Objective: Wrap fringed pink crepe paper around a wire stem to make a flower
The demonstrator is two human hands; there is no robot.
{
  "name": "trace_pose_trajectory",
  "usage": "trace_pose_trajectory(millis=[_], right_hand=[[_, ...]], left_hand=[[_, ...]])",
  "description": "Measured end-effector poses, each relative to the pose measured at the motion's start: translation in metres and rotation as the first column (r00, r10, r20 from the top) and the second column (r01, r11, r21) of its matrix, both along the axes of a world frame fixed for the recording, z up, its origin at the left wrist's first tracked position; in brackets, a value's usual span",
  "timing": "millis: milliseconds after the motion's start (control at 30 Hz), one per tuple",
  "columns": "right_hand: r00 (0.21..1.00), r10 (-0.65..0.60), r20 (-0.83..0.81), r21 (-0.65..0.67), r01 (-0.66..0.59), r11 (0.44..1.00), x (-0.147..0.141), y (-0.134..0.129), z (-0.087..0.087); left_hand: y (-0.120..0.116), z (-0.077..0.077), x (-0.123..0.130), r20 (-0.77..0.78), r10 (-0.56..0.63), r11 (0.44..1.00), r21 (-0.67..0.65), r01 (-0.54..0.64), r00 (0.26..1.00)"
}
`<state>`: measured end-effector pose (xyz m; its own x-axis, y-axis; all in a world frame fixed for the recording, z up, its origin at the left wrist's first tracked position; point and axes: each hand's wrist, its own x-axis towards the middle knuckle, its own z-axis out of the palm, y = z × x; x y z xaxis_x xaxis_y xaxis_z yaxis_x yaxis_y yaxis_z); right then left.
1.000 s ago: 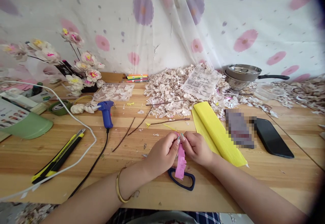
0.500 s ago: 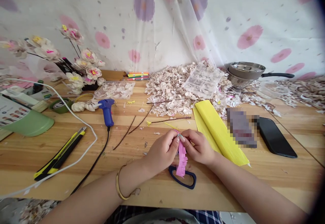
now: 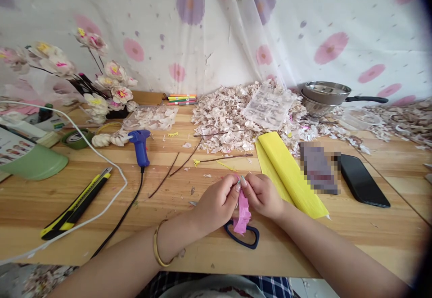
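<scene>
A pink strip of crepe paper [image 3: 241, 214] with a fringed edge hangs down from between my fingertips. My left hand [image 3: 221, 199] pinches its upper end. My right hand [image 3: 261, 196] grips the same end, thumbs side by side and touching the paper. Under the strip lies a pair of scissors [image 3: 248, 245], its dark blue handle showing and the rest mostly covered by my hands. Just beyond my fingers are a thin yellow strip [image 3: 227, 166] and a brown twig [image 3: 226, 157] with a yellow fringed tip.
To the right lie a folded yellow crepe sheet [image 3: 286, 167] and a black phone [image 3: 364, 181]. Leftward are a blue glue gun [image 3: 139, 147], a utility knife [image 3: 76, 205] and a white cable [image 3: 116, 167]. Behind are a heap of pale petals [image 3: 222, 118] and flowers in a vase [image 3: 114, 84].
Both hands still pinch the pink strip at about the same place, with slight finger movement. The whole view has shifted a little.
</scene>
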<state>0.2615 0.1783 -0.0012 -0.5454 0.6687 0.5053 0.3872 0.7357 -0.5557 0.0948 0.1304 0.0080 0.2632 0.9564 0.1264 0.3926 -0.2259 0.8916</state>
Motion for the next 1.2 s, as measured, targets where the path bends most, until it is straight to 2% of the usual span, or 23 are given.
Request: trace_pose_trajectory(millis=[267, 533, 667, 933, 1067, 1200], right_hand=[[0.994, 0.043, -0.1, -0.055, -0.049, 0.997, 0.0026, 0.001, 0.0029], [0.996, 0.032, -0.081, 0.031, -0.03, 0.999, 0.0007, -0.0001, -0.001], [0.998, 0.02, -0.055, 0.026, -0.019, 0.999, 0.0003, 0.0002, -0.0007], [0.995, 0.029, -0.097, -0.164, -0.045, 0.985, -0.002, -0.0022, 0.0016], [0.979, 0.065, -0.192, -0.302, -0.122, 0.946, -0.001, -0.0036, 0.0013], [0.96, 0.103, -0.261, -0.403, -0.205, 0.892, 0.0006, -0.0017, 0.0012]], left_hand=[[0.001, 0.0004, -0.0024, -0.006, 0.038, 0.998, -0.045, -0.038, 0.999], [0.002, 0.0002, -0.0021, -0.012, 0.02, 1.0, -0.006, -0.02, 1.0], [0.0013, 0.0016, -0.001, -0.013, -0.014, 1.0, 0.011, 0.014, 1.0], [0.0002, 0.0036, -0.0018, -0.088, -0.013, 0.998, 0.063, 0.018, 0.996], [0.0007, 0.0031, -0.0042, -0.115, -0.001, 0.997, 0.074, 0.01, 0.993], [0.0019, 0.0009, -0.0061, -0.049, 0.057, 0.998, 0.037, -0.055, 0.997]])
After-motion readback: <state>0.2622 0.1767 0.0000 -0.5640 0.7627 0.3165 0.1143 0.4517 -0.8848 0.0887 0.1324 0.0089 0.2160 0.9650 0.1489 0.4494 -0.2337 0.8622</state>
